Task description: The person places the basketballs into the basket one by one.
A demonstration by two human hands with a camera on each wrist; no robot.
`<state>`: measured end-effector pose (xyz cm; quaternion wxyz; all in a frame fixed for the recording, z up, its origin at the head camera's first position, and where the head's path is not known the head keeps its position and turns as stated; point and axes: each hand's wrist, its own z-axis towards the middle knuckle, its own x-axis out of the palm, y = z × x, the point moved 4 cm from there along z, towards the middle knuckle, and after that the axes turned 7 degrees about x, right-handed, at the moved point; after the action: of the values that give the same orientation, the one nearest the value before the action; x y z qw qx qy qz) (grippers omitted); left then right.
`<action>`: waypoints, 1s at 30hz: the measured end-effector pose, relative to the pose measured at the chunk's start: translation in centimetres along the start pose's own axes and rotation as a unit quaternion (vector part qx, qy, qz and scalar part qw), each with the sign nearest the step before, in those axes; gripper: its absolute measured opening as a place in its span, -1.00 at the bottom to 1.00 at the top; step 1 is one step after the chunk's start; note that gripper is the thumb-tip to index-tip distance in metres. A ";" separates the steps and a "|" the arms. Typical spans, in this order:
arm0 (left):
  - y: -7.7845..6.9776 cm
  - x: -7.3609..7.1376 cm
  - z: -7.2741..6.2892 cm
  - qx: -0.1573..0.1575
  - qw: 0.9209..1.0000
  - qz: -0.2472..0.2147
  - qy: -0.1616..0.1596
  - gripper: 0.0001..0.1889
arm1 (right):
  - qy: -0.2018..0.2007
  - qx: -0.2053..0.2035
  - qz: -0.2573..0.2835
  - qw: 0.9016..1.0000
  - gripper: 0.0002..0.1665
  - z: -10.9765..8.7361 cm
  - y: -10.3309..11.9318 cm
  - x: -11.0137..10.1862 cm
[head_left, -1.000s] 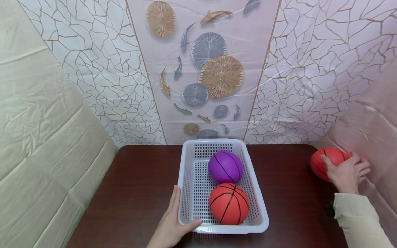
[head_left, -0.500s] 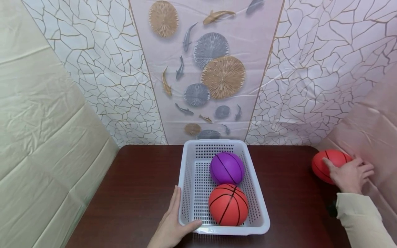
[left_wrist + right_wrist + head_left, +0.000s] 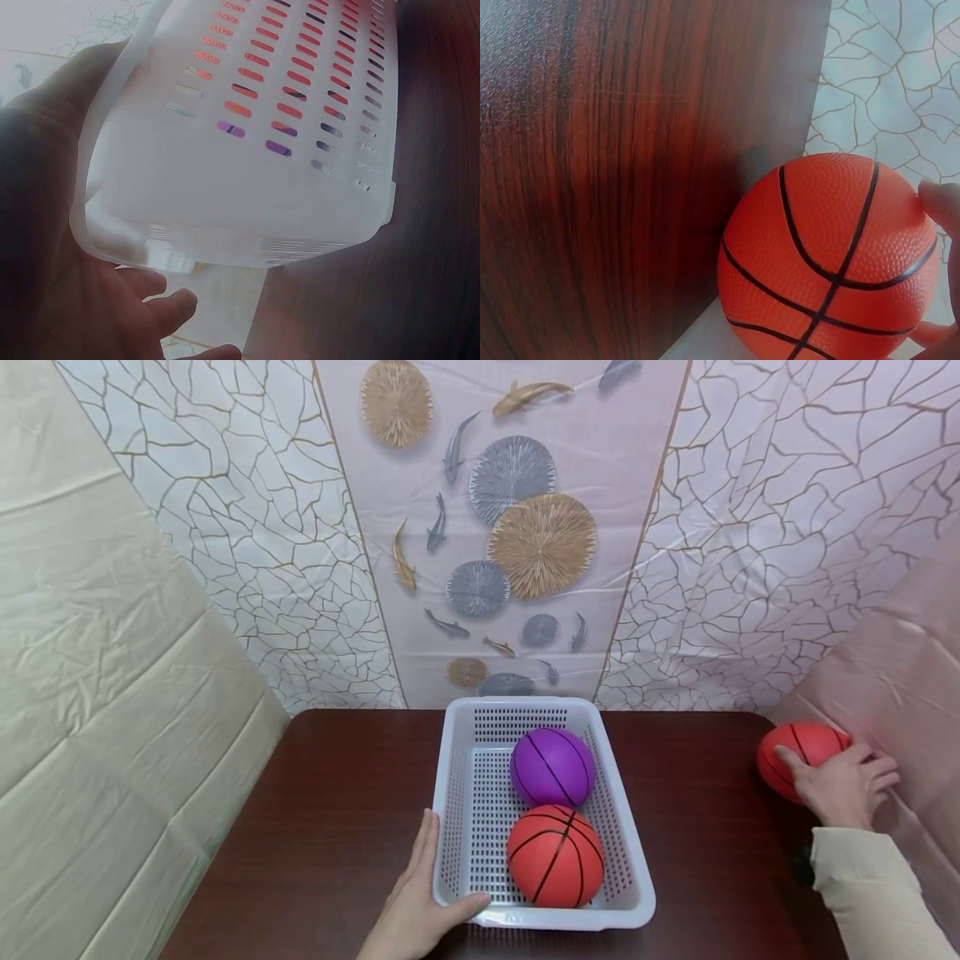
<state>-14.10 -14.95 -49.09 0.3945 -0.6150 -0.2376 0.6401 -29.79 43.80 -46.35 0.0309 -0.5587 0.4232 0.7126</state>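
Observation:
A white perforated basket (image 3: 637, 893) stands on the dark wooden table, holding a purple ball (image 3: 552, 767) behind a red toy basketball (image 3: 556, 857). At its near left corner is my left hand (image 3: 412, 889), with straight fingers along the outside and the thumb over the near rim. In the left wrist view the basket wall (image 3: 225, 195) fills the middle, and both balls' colours show through its slots. Far to the right, my right hand (image 3: 843, 785) grips another red basketball (image 3: 787, 756) between thumb and fingers. The right wrist view shows this ball (image 3: 825, 255) overlapping the table's edge.
The brown table (image 3: 330, 827) stretches to both sides of the basket. A patterned cloth wall (image 3: 510, 543) rises behind it. Pale fabric hangs at the left (image 3: 135, 710), and pinkish fabric (image 3: 900, 635) hangs close beside the right hand.
The head view has shifted slightly, moving the scene a little to the right in the picture. Both hands keep their places at the basket and the right-hand basketball.

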 end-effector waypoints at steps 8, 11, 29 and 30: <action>0.0 0.0 0.0 -0.004 1.000 -0.002 0.003 0.24 | 0.006 0.006 -0.002 1.000 0.39 -0.3 0.0 0.0; 0.0 0.0 0.1 -0.004 1.000 -0.004 0.003 0.24 | 0.007 0.003 -0.004 1.000 0.37 -0.4 0.0 0.2; 0.1 0.0 0.0 -0.005 1.000 0.006 0.001 0.24 | -0.025 -0.023 0.015 0.999 0.49 -1.5 -0.2 1.9; 0.1 0.0 0.0 -0.005 1.000 0.005 0.001 0.24 | -0.026 -0.024 0.016 0.999 0.48 -1.5 -0.3 1.9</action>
<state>-14.08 -14.97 -49.17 0.3881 -0.6189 -0.2377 0.6402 -29.23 42.18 -48.11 0.0169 -0.5338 0.4141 0.7371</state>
